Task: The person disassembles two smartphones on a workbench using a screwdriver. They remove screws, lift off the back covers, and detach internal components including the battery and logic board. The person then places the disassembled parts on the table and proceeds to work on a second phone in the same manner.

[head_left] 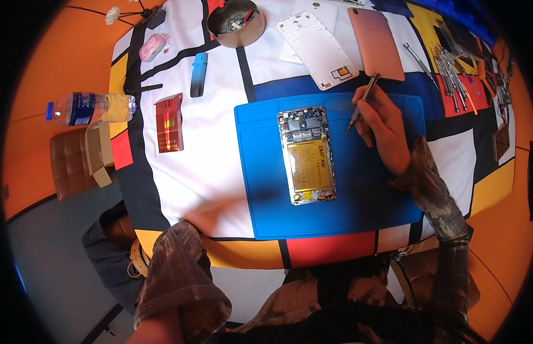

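Observation:
My right hand [384, 123] grips a slim metal screwdriver [364, 103], its tip pointing down toward the blue mat [381, 200]. Left of that tip lies an opened phone [308, 157], its circuit board showing at the far end and a yellow battery [309, 166] below. The screwdriver is apart from the phone. My left arm is bent in a camouflage sleeve [183, 275]; its bare forearm runs out at the lower edge, and the hand is out of view.
Beyond the mat lie a white phone shell [318, 51] and a rose-coloured phone cover [376, 43]. Several screwdrivers [452, 77] lie at the right. A metal bowl [238, 26], blue lighter [199, 74], red packet [169, 123] and plastic bottle [94, 109] stand or lie leftward.

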`<action>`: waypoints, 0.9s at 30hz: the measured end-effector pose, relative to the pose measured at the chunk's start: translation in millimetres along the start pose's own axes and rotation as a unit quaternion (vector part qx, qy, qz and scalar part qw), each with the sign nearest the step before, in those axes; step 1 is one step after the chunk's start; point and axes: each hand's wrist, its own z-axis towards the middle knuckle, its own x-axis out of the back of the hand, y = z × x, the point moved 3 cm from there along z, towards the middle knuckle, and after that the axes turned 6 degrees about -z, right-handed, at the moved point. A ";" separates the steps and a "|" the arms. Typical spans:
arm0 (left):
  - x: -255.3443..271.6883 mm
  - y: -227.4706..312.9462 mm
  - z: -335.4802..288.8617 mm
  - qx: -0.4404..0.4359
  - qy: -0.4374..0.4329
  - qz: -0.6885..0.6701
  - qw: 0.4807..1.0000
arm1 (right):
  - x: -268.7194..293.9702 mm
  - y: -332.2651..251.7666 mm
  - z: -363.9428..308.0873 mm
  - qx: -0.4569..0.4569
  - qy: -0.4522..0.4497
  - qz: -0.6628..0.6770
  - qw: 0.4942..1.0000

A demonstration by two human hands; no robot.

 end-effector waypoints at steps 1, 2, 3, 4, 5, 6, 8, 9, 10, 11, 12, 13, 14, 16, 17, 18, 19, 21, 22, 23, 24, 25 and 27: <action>-0.3 -0.4 -0.5 0.001 0.000 -0.001 1.000 | 0.2 0.0 0.1 0.001 -0.001 0.001 1.000; -0.4 -0.6 0.0 0.003 0.001 -0.001 1.000 | 0.1 0.1 0.2 0.003 -0.002 0.002 1.000; -0.7 -0.9 0.1 0.005 0.001 -0.001 1.000 | 0.1 0.3 0.3 0.004 -0.002 0.003 1.000; -0.8 -1.7 -1.1 0.007 0.000 -0.002 1.000 | 0.2 0.7 0.4 0.002 0.002 0.002 1.000; -1.0 -1.9 -0.6 0.008 0.001 -0.003 1.000 | -0.1 0.8 0.5 0.005 0.000 0.006 1.000; -0.7 -2.9 -1.9 0.011 -0.001 -0.001 1.000 | -0.1 1.1 0.5 0.007 0.001 0.009 1.000; -0.1 -3.6 -1.8 0.013 0.001 -0.003 1.000 | 0.0 1.4 0.4 0.007 0.001 0.012 1.000; -1.1 -3.0 -1.3 0.014 0.000 -0.004 1.000 | 0.1 1.5 0.4 0.007 0.000 0.012 1.000; -1.5 -2.7 -1.4 0.013 0.001 -0.004 1.000 | 0.4 1.4 0.3 0.007 0.001 0.011 1.000; -2.3 -2.2 -1.2 0.015 0.000 -0.005 1.000 | 0.4 1.4 0.1 0.006 -0.004 0.002 1.000; -2.3 -2.2 -1.4 0.016 0.001 -0.004 1.000 | 0.7 1.2 0.1 0.004 -0.007 -0.009 1.000; -2.3 -2.0 -1.7 0.016 0.002 -0.005 1.000 | 0.9 1.1 0.1 0.003 -0.010 -0.020 1.000; -2.4 -2.0 -1.8 0.017 0.002 -0.004 1.000 | 1.0 0.8 0.2 0.003 -0.010 -0.020 1.000; -2.4 -2.0 -2.4 0.017 0.002 -0.005 1.000 | 1.0 0.4 0.3 0.003 -0.010 -0.020 1.000; -2.4 -2.0 -2.2 0.017 0.001 -0.005 1.000 | 0.9 0.2 0.3 0.002 -0.010 -0.019 1.000; -2.3 -2.1 -2.2 0.018 0.003 -0.005 1.000 | 0.7 0.1 0.3 0.001 -0.010 -0.019 1.000; -2.5 -2.2 -2.5 0.019 0.004 -0.006 1.000 | 0.7 0.0 0.3 0.001 -0.009 -0.018 1.000; -2.2 -2.0 -2.0 0.020 0.005 -0.007 1.000 | 0.2 0.3 0.2 0.000 -0.003 -0.004 1.000; -1.7 -2.4 -1.9 0.020 0.004 -0.007 1.000 | 0.4 0.2 0.3 0.001 0.002 0.003 1.000; -1.6 -2.2 -1.8 0.021 0.005 -0.008 1.000 | 0.2 0.3 0.3 0.001 0.001 0.003 1.000; -1.4 -2.0 -1.5 0.021 0.005 -0.008 1.000 | 0.2 0.3 0.4 0.002 0.000 0.003 1.000; -1.8 -1.7 -1.5 0.021 0.005 -0.008 1.000 | 0.5 0.2 0.5 0.002 0.001 0.003 1.000; -1.8 -1.9 -2.1 0.022 0.006 -0.007 1.000 | 0.3 0.3 0.6 0.005 0.000 0.004 1.000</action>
